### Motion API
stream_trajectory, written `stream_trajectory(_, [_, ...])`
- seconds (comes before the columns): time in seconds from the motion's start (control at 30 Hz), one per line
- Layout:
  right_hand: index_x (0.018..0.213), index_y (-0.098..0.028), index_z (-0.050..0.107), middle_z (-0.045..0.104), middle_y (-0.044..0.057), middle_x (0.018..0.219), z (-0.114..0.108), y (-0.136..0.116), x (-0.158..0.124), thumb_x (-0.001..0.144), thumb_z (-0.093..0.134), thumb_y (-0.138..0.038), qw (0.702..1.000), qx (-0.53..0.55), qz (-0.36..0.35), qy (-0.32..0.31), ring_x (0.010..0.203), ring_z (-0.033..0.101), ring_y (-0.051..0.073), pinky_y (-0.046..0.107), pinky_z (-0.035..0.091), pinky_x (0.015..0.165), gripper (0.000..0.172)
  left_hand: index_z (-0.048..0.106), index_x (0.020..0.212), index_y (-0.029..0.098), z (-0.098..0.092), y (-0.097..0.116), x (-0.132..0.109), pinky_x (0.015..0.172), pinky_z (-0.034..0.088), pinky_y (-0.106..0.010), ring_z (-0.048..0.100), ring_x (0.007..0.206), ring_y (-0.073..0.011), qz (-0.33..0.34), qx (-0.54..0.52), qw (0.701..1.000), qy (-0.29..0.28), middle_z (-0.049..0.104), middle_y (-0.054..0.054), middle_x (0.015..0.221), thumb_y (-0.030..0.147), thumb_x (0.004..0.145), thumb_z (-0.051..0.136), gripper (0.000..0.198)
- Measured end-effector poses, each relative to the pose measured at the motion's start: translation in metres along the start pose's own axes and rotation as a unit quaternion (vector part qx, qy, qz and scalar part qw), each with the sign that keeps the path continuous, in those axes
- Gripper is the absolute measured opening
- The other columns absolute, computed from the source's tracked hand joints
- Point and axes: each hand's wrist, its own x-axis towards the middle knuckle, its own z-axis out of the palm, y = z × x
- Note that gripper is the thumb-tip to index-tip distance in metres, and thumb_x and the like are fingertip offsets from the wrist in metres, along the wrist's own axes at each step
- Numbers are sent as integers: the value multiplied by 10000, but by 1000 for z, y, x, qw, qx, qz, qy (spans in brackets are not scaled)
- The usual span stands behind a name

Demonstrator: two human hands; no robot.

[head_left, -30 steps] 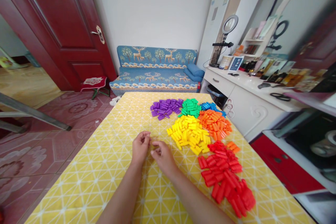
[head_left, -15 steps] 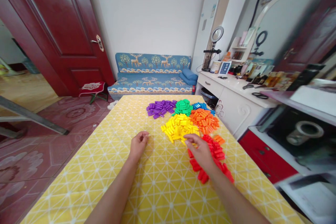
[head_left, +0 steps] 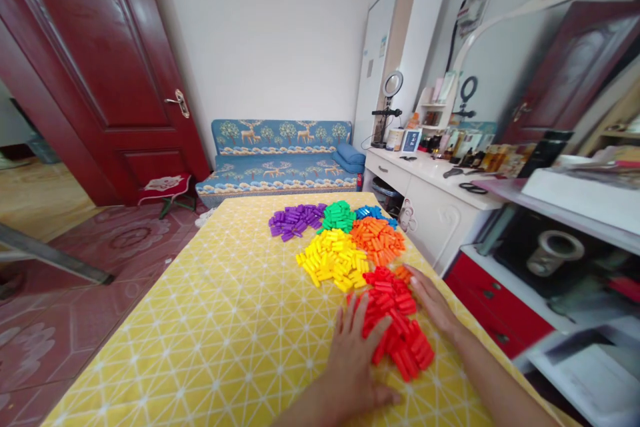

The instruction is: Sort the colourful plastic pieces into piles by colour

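Observation:
A pile of small red plastic pieces (head_left: 400,330) lies at the right front of the table, between my two hands. My left hand (head_left: 353,353) is spread with its fingers apart along the pile's left side, the fingertips at the red pieces. On the far right side, my right hand (head_left: 433,297) reaches beside the pile with stretched fingers, its tips next to a few orange pieces (head_left: 403,273). Just beyond sits a heap of yellow pieces (head_left: 334,259), and to its right a heap of orange pieces (head_left: 379,239). I see nothing held in either hand.
Farther back lie purple pieces (head_left: 296,221), green pieces (head_left: 339,216) and blue pieces (head_left: 371,213). A yellow patterned cloth (head_left: 210,320) covers the table. A white dresser (head_left: 430,197) and a shelf with red drawers (head_left: 493,300) stand close on the right; a blue sofa (head_left: 280,170) is behind.
My left hand has moved right from the bare cloth to the red pile and spread out. My right hand has left the yellow heap's edge for the red pile's right side. The view has shifted.

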Motion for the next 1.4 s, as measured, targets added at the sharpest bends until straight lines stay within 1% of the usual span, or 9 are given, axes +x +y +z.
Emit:
stream_trajectory(0.13, [1252, -250, 573, 512, 54, 1350, 9, -9, 2, 899, 357, -551, 999, -28, -20, 4, 1286, 404, 228, 461, 238, 1127, 512, 364, 1392, 394, 14, 13, 21, 1078, 30, -678, 46, 1413, -408, 9, -4, 1000, -3, 87, -62, 1569, 732, 570, 634, 928])
stream_trajectory(0.3, [1231, -249, 595, 483, 62, 1366, 12, -8, 5, 899, 370, -534, 998, -57, -22, 28, 1283, 409, 223, 443, 258, 1122, 492, 401, 1364, 414, 21, 9, 26, 1095, 31, -656, 92, 1418, -376, 10, -1, 1000, 22, 253, -47, 1533, 727, 623, 592, 827])
stream_trajectory(0.4, [1289, -263, 544, 430, 53, 1416, 15, -13, 9, 894, 385, -537, 998, -49, -32, 28, 1319, 364, 218, 449, 232, 1131, 507, 410, 1360, 401, 27, 6, 26, 1104, 66, -638, 101, 1416, -378, 17, 16, 999, 46, 210, -48, 1546, 673, 627, 637, 814])
stream_trajectory(0.53, [1144, -264, 659, 567, 61, 1287, 19, -24, 15, 865, 426, -576, 1000, -3, -26, 15, 1240, 461, 244, 477, 273, 1104, 479, 392, 1386, 340, 34, -1, 38, 1088, 99, -663, 66, 1409, -417, 14, 26, 997, 66, 144, -95, 1558, 657, 607, 666, 884])
stream_trajectory(0.67, [1045, -265, 700, 642, 60, 1167, 17, -31, 14, 862, 460, -563, 993, 101, -13, 58, 1157, 534, 243, 471, 320, 1077, 425, 399, 1385, 318, 36, -8, 56, 1087, 110, -667, 75, 1407, -421, 19, 23, 998, 52, 176, -120, 1545, 674, 576, 678, 927])
stream_trajectory(0.8, [1104, -260, 669, 600, 64, 1241, 6, -22, 8, 885, 433, -542, 986, 141, 8, 87, 1199, 504, 235, 458, 282, 1100, 428, 317, 1434, 262, 34, -10, 67, 1099, 140, -630, 52, 1416, -398, 49, 24, 996, 67, 97, -137, 1560, 718, 589, 639, 1013])
stream_trajectory(0.93, [1230, -256, 595, 511, 68, 1352, 4, -14, -3, 881, 411, -572, 991, 115, 37, 65, 1281, 420, 238, 460, 239, 1119, 505, 307, 1440, 273, 32, -10, 74, 1103, 119, -627, 58, 1417, -390, 23, 23, 997, 74, 56, -126, 1566, 718, 617, 616, 985])
stream_trajectory(1.17, [1090, -238, 663, 560, 84, 1251, 44, -38, -20, 899, 418, -496, 985, 80, 31, 151, 1195, 480, 234, 434, 308, 1090, 403, 362, 1412, 333, 28, -8, 72, 1119, 102, -611, 218, 1386, -385, 18, 5, 1000, 21, 284, -83, 1517, 665, 590, 653, 933])
stream_trajectory(1.4, [1049, -208, 624, 575, 95, 1155, 88, -77, -26, 902, 442, -418, 972, 81, 27, 217, 1120, 493, 231, 442, 337, 1047, 314, 404, 1391, 323, -1, -26, 39, 1133, 177, -532, 242, 1382, -357, -4, 23, 1000, 4, 335, -30, 1499, 608, 615, 663, 866])
